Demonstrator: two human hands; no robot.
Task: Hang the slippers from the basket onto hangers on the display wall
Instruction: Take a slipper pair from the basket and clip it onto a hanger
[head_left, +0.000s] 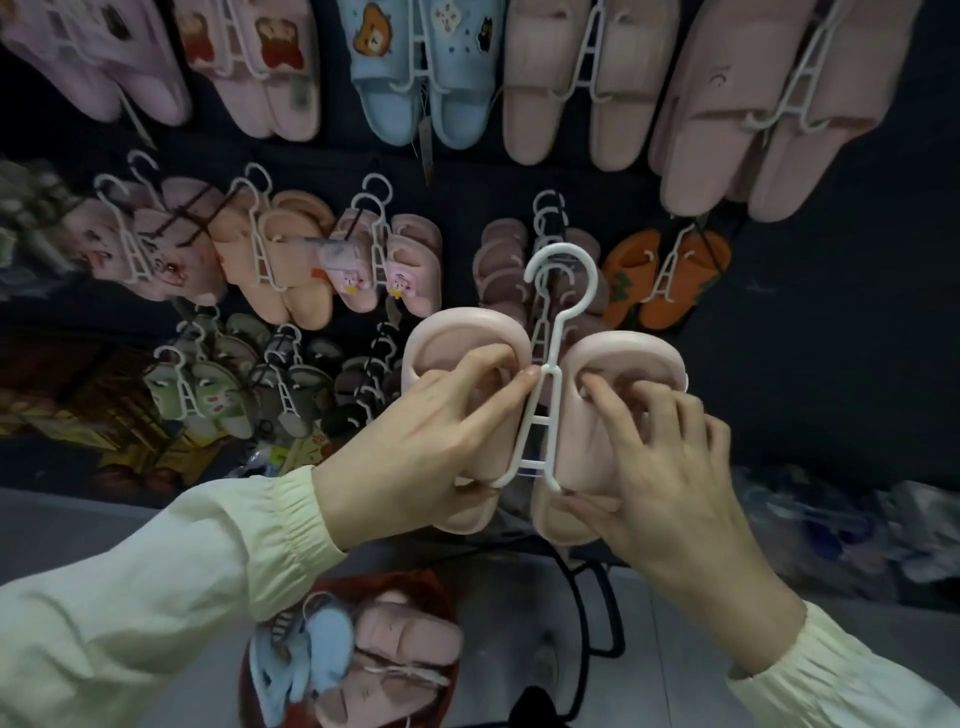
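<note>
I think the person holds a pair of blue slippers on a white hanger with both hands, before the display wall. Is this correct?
Not quite: the head view shows the held slippers are pale pink, not blue. They sit on a white hanger, gripped by the left hand and right hand, before the display wall.

Matt pink slippers (613, 415) (white plastic hanger (545, 400))

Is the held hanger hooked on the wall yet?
Not hooked: left hand and right hand hold white hanger and pink slippers midair.
</note>
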